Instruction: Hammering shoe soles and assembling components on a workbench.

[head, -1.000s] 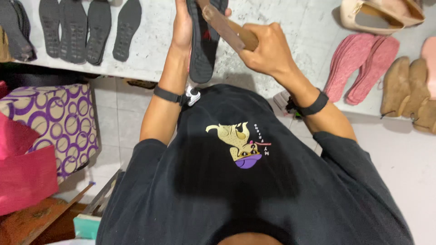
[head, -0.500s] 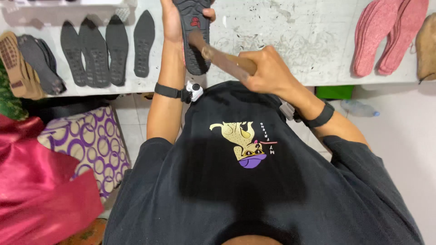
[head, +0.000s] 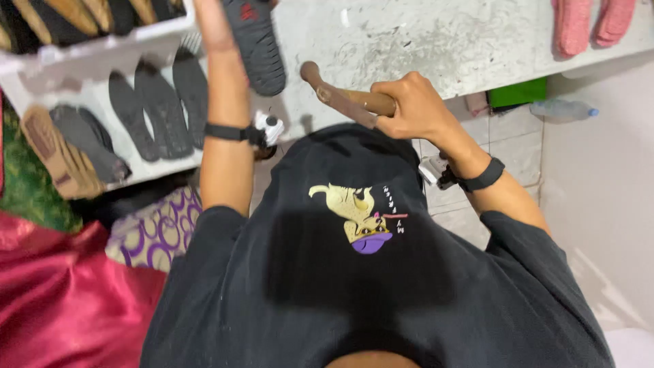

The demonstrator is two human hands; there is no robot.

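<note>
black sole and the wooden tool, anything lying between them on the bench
Nothing: in the head view, only bare, scuffed grey bench shows between the black sole and the wooden tool.

A black shoe sole (head: pixel 255 41), tread side up with a small red mark near its far end, lies lengthwise on the scuffed grey bench. The brown wooden-handled tool (head: pixel 340 99) (gripped mid-handle) slants just beside it.

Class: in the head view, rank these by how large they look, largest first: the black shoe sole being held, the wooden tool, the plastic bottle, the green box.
1. Black shoe sole, top cut off.
2. Wooden tool, partly hidden by the right hand.
3. Plastic bottle and green box look alike.
</note>
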